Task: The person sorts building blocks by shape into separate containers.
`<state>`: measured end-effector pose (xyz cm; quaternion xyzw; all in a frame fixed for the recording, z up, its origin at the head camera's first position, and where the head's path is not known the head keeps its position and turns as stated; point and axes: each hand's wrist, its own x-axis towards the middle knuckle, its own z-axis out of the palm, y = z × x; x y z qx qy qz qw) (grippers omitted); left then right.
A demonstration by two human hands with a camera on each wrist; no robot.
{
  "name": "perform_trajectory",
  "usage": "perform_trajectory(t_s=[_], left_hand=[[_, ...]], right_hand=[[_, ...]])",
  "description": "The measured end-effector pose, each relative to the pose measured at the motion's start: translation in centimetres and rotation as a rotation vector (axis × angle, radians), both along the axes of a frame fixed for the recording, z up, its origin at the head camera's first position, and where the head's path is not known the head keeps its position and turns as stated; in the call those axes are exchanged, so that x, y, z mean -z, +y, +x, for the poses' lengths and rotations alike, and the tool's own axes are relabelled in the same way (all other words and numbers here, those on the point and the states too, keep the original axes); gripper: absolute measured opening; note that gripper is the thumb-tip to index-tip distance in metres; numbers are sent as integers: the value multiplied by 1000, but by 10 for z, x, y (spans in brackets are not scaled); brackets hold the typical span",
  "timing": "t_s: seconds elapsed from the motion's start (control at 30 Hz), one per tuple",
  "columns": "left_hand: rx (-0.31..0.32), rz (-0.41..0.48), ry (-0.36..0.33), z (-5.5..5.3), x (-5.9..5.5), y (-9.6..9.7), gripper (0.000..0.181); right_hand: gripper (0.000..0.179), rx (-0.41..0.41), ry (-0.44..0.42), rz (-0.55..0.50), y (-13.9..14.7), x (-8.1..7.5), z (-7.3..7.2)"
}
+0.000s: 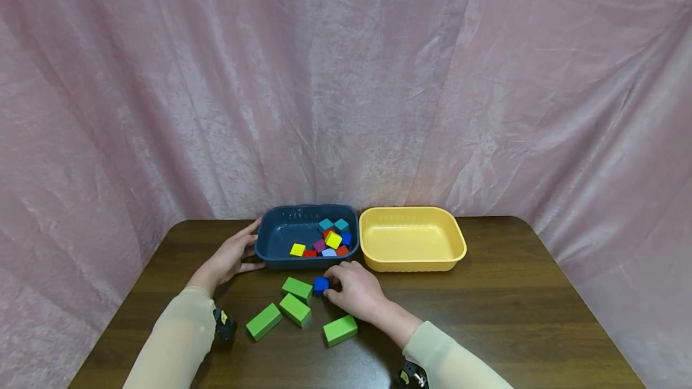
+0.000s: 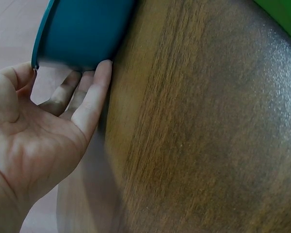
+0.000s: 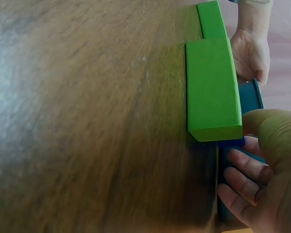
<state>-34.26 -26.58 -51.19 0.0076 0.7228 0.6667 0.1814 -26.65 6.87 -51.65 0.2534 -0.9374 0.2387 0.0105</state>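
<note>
My left hand (image 1: 229, 260) rests at the left end of the dark blue bin (image 1: 276, 234). In the left wrist view, the hand's (image 2: 43, 126) extended fingertips touch the outer wall of the bin (image 2: 85, 36), and one reaches its rim. My right hand (image 1: 357, 290) pinches a blue cube (image 1: 320, 286) between thumb and index finger, just in front of the bin. In the right wrist view a green block (image 3: 213, 90) hides most of that cube, and the other fingers of the hand (image 3: 276, 165) curl loosely. Coloured cubes, including a yellow one (image 1: 333, 240), lie inside the bin.
An empty yellow bin (image 1: 413, 266) stands right of the blue one. Several green rectangular blocks, one at far left (image 1: 264, 322) and one near my right wrist (image 1: 340, 331), lie on the brown wooden table (image 1: 513, 305). A pink curtain (image 1: 346, 89) hangs behind.
</note>
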Motion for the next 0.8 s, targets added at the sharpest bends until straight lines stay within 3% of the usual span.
perform_trajectory(t_s=[0.8], left_hand=[[-11,6,-6,0,0,2,57]], right_hand=[[32,3,-11,-14,7,-12,8]])
